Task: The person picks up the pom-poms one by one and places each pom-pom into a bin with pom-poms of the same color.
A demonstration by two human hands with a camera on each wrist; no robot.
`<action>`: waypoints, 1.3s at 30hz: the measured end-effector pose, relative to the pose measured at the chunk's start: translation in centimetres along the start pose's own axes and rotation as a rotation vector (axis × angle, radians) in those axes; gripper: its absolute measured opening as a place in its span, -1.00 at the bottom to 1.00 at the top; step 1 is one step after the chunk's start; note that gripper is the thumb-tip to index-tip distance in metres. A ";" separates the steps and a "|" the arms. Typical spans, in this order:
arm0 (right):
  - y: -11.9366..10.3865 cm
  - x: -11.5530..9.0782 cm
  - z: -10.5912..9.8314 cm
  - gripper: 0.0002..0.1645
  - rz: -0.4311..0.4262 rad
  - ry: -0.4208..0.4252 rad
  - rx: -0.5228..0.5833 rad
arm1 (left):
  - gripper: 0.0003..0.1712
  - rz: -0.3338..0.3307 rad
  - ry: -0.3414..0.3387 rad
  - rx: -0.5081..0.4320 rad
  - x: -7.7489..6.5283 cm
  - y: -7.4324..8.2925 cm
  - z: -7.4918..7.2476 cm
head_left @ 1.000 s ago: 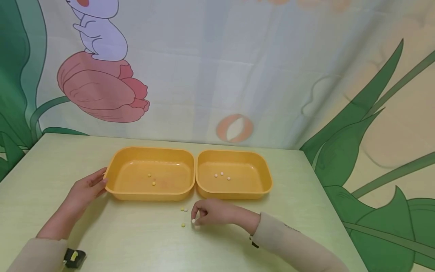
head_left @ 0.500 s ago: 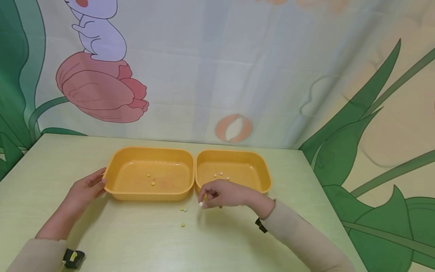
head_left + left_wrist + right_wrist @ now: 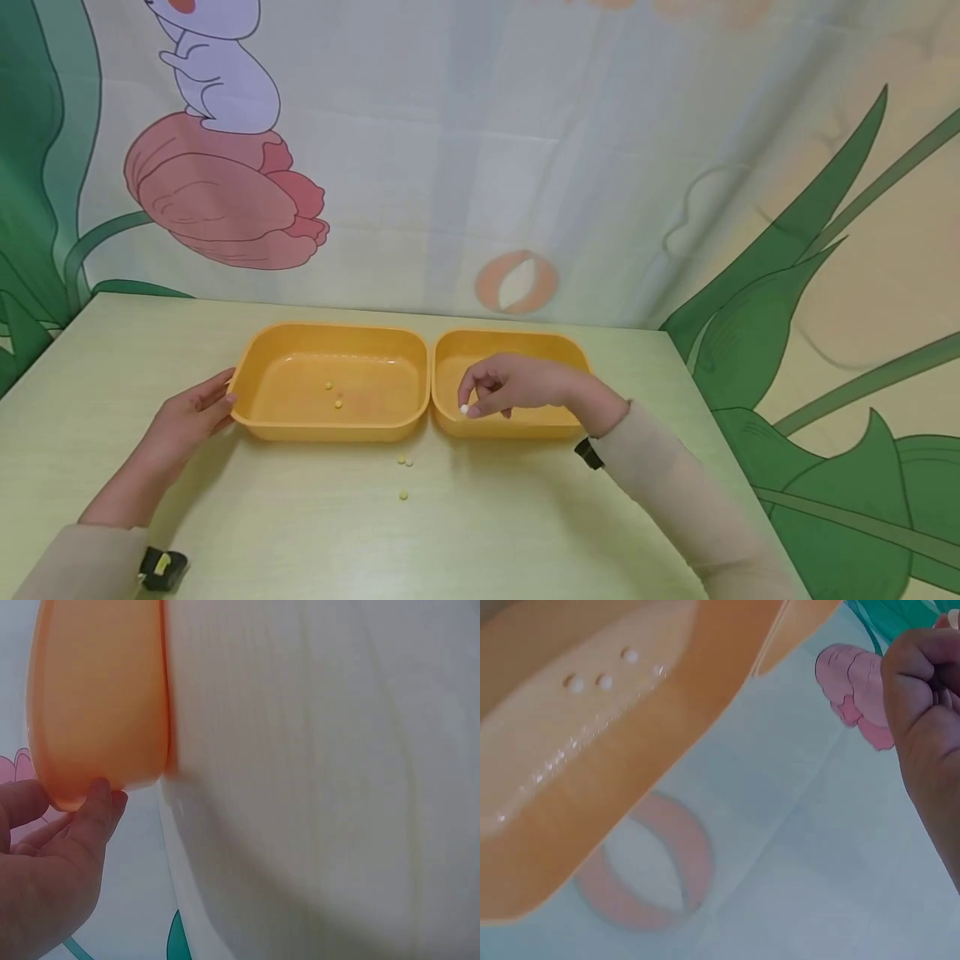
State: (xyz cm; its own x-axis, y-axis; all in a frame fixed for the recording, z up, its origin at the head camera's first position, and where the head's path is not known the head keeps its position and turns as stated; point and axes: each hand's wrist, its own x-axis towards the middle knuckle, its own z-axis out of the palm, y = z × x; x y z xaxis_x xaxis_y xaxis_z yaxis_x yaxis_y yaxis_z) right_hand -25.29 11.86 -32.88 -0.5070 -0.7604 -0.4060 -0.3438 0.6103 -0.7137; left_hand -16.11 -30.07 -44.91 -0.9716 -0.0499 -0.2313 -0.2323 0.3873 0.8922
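Note:
My right hand [image 3: 521, 382] pinches a small white tablet [image 3: 465, 410] between thumb and forefinger, held above the front left part of the right yellow tray [image 3: 517, 428]. Several white tablets [image 3: 605, 681] lie inside that tray in the right wrist view; the hand hides them in the head view. At the far left, my left hand [image 3: 180, 425] holds the left end of the larger yellow tray [image 3: 330, 434], thumb and fingers at its rim. Two yellow tablets [image 3: 338, 404] lie in this larger tray.
In front of the trays, on the pale table [image 3: 315, 517], lie a yellow tablet [image 3: 401, 460] beside a whitish tablet [image 3: 409, 463]. Another yellow tablet [image 3: 403, 495] lies nearer. The trays stand side by side. A printed curtain [image 3: 390, 167] hangs behind the table.
My right hand has lifted the white tablet off the table and carried it away from me and slightly rightward, over the right tray. The left hand has stayed at the larger tray.

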 end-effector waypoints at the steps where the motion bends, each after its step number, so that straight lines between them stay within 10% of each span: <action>1: 0.0 0.0 -0.4 -0.81 0.002 -0.009 0.006 | -0.30 -0.002 0.001 0.003 0.0 0.0 0.0; 22: 1.8 1.4 -6.9 -0.90 0.136 -0.095 0.006 | -0.30 0.017 0.006 -0.006 0.1 -0.2 0.0; 39: 7.0 4.4 -8.2 -0.92 0.313 -0.084 0.168 | -0.29 0.014 0.004 -0.015 0.0 -0.3 -0.1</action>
State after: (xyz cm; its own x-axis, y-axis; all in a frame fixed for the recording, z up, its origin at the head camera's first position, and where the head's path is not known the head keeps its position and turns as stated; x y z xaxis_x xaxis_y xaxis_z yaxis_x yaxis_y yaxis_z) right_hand -36.39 14.53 -35.00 -0.4978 -0.5621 -0.6605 -0.0441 0.7770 -0.6280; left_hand -16.07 -30.25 -45.17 -0.9749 -0.0480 -0.2173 -0.2192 0.3743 0.9010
